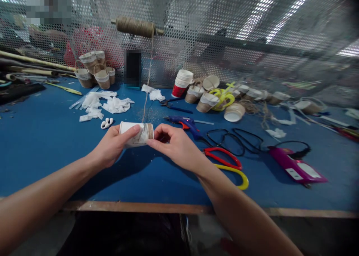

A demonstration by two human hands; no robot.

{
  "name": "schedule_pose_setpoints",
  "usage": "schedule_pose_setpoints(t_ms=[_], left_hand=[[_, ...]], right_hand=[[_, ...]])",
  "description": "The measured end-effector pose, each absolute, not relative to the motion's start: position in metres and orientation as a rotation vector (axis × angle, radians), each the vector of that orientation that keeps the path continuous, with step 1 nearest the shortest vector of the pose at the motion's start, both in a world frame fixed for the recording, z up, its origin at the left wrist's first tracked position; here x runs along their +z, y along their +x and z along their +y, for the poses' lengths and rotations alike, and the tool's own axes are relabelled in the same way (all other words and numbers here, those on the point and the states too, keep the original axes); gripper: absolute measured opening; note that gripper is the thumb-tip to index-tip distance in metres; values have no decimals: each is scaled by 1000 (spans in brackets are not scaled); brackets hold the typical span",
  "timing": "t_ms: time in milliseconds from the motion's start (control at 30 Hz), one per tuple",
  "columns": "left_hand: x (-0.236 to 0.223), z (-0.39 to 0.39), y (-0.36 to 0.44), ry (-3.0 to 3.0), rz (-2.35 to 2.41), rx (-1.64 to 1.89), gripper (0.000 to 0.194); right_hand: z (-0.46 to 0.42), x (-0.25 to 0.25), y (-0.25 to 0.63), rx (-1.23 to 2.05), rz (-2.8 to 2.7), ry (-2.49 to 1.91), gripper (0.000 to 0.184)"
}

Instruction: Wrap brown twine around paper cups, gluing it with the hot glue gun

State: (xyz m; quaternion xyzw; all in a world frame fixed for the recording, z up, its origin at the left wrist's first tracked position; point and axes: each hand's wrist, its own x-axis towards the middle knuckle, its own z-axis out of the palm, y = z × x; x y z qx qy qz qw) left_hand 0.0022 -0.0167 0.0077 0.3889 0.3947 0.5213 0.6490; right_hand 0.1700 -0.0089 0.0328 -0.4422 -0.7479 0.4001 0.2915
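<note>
A white paper cup [131,129] lies sideways in the air above the blue table, with some brown twine [150,131] wound round its right end. My left hand [113,144] is closed round the cup's left part, thumb on top. At the right end, my right hand [174,144] grips the cup's edge between thumb and fingers; its curled fingertips are partly hidden. From the cup a strand of twine [148,76] runs up to a twine spool [134,27] on the mesh wall. Beyond my right hand lies a blue glue gun [187,124].
Scissors with red and yellow handles [224,157] lie right of my right forearm. A black cord [244,136] leads to a purple box [297,166]. White scraps [116,103], pliers [175,105], stacked cups [182,82] and several twine-wrapped baskets [102,78] stand toward the back.
</note>
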Motion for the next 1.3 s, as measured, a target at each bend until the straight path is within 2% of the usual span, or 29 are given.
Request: schedule_pose_setpoints(t_ms=[300,400,567,633,700,833,967,1100,1300], left_hand=[[0,-17,-2,1192,949,1243,21],[7,-15,-7,1167,947,1212,23],[26,-8,-15,821,842,1019,32],[27,-7,-15,761,870,984,30],[25,-6,-14,779,906,1000,24],[14,-8,-13,943,921,1076,19],[8,-12,-12,1282,929,1031,19],[10,-17,-10,1593,934,873,19],[12,-20,-5,1694,901,839,16]], right_hand=[[-6,35,175,1088,-2012,-1084,18],[-6,36,177,903,-2103,-968,15],[-6,32,177,390,-2369,-739,11],[-6,31,176,302,-2454,-744,10],[-5,32,176,347,-2496,-797,5],[-3,38,180,603,-2284,-999,13],[-2,38,182,538,-2027,-932,11],[-4,33,178,488,-2127,-838,19],[-8,32,174,668,-2202,-838,26]])
